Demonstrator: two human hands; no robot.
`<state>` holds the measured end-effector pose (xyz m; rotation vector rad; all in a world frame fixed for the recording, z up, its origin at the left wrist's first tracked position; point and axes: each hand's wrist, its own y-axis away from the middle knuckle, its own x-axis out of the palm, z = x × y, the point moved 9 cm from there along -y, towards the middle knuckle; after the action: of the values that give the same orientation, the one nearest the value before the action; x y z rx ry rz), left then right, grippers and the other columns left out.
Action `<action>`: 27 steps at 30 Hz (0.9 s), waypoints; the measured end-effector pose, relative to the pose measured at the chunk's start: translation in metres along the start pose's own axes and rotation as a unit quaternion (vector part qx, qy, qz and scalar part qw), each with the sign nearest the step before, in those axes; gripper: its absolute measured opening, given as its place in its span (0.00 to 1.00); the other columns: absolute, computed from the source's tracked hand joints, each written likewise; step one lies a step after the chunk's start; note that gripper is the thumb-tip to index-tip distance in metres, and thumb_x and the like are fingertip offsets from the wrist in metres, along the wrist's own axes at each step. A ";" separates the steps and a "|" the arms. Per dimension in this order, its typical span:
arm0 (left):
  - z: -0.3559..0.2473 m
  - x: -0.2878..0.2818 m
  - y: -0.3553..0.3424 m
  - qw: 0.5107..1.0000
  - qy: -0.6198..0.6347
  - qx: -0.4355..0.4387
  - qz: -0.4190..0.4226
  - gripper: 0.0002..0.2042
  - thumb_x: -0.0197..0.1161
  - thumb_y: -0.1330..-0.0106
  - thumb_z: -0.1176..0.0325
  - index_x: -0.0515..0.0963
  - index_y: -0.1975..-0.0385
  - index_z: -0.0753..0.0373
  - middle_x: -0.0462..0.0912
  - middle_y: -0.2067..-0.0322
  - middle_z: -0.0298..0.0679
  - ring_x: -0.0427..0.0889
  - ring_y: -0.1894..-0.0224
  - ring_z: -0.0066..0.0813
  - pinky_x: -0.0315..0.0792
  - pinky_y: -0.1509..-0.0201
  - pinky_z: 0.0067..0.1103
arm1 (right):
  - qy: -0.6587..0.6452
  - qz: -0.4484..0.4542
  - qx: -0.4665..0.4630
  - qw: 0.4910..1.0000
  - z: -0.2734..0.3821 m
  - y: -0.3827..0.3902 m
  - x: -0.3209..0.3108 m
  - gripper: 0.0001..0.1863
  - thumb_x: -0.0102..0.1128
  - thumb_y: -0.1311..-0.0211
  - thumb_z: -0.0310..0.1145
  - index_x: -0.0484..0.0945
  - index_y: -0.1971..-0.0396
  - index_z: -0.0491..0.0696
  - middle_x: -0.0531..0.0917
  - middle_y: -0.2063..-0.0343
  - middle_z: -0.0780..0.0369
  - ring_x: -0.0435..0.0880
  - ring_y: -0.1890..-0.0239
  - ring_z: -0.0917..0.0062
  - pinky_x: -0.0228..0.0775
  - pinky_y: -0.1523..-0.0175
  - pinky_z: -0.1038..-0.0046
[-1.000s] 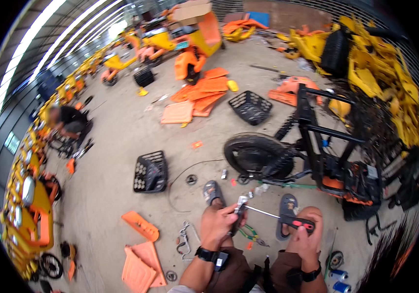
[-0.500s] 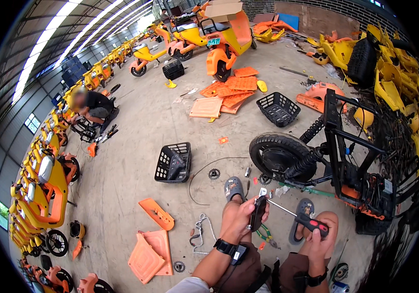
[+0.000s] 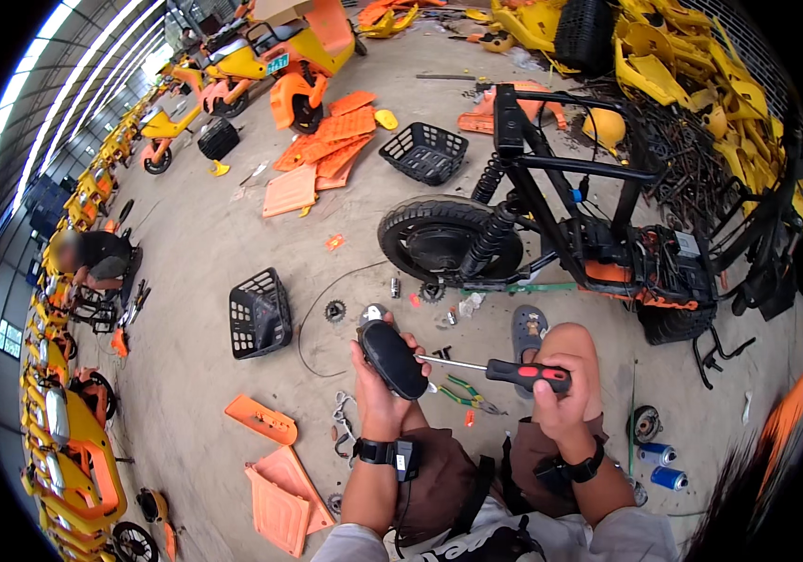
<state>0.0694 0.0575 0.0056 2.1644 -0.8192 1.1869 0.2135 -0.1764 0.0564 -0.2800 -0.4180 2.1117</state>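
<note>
Rolled the black oval part [image 3: 392, 361] over vs. prev. frame, broad face now up; swung the screwdriver [image 3: 514, 373] nearer level. Prob. mid-job: can see a bike frame [image 3: 589, 168] stripped bare and loose orange panels [image 3: 282, 510] on the floor [image 3: 205, 281], but can't spot any opening in the part yet. Gripping part in L hand [image 3: 380, 405] over L thigh, thumb one side, fingers curled round other. Gripping handle in closed R hand [image 3: 563, 389], aiming shaft L at part's edge; can't tell if touching, tip prob. hidden behind fingers. Note pliers [image 3: 479, 403] on floor, nr. shaft.
</note>
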 end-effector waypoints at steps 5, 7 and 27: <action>-0.001 -0.002 -0.002 1.000 -0.016 0.019 0.002 0.36 0.40 0.32 0.32 0.61 0.36 0.55 0.76 0.64 0.47 0.78 0.70 0.37 0.75 0.71 0.31 | 0.044 0.020 -0.024 0.999 0.014 -0.006 0.007 0.16 0.64 0.43 0.27 0.73 0.56 0.41 0.80 0.70 0.62 0.78 0.72 0.83 0.70 0.65 0.79; 0.000 -0.005 -0.003 1.000 -0.006 0.013 0.008 0.37 0.42 0.33 0.31 0.60 0.36 0.55 0.76 0.64 0.49 0.78 0.69 0.39 0.76 0.72 0.31 | 0.052 0.024 -0.024 0.998 0.014 -0.006 0.007 0.16 0.64 0.43 0.28 0.73 0.56 0.41 0.80 0.70 0.61 0.78 0.72 0.82 0.70 0.65 0.79; 0.001 -0.011 -0.001 0.995 -0.084 0.043 0.022 0.35 0.44 0.32 0.35 0.62 0.37 0.58 0.76 0.64 0.46 0.77 0.68 0.37 0.75 0.70 0.31 | 0.055 0.033 -0.021 0.998 0.019 -0.010 0.013 0.15 0.65 0.41 0.27 0.73 0.57 0.41 0.79 0.75 0.63 0.75 0.77 0.86 0.67 0.73 0.82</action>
<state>0.0655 0.0605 -0.0047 2.3516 -0.9048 1.0905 0.2077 -0.1635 0.0772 -0.4366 -0.3935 2.1425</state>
